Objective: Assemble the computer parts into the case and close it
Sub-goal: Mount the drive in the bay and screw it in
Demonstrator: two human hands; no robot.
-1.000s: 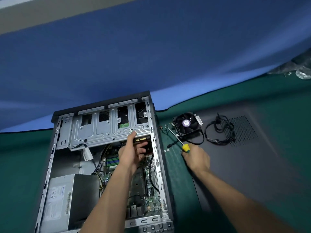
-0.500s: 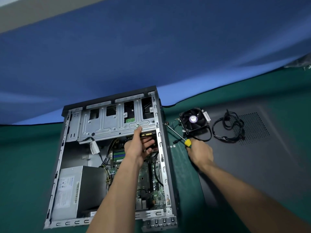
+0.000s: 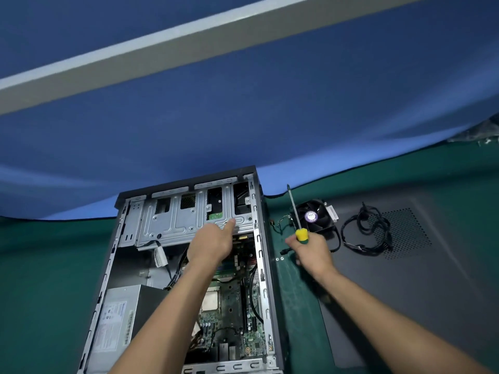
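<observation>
Head view. The open computer case (image 3: 186,268) lies on its side on the green surface (image 3: 40,265), at 7 o'clock from the frame centre, with its motherboard (image 3: 232,314) exposed and its power supply (image 3: 118,327) at the case's 7 o'clock corner. The left hand (image 3: 213,245) reaches into the case, its index finger extended and touching the lower edge of the silver drive cage (image 3: 189,217); this grip holds nothing. The right hand (image 3: 313,251), just beside the case at its 3 o'clock, has its grip curled round the yellow handle of a screwdriver (image 3: 295,211), shaft pointing toward 12 o'clock. A cooler fan (image 3: 313,215) and a coiled black cable (image 3: 367,233) rest on the dark side panel (image 3: 432,265).
</observation>
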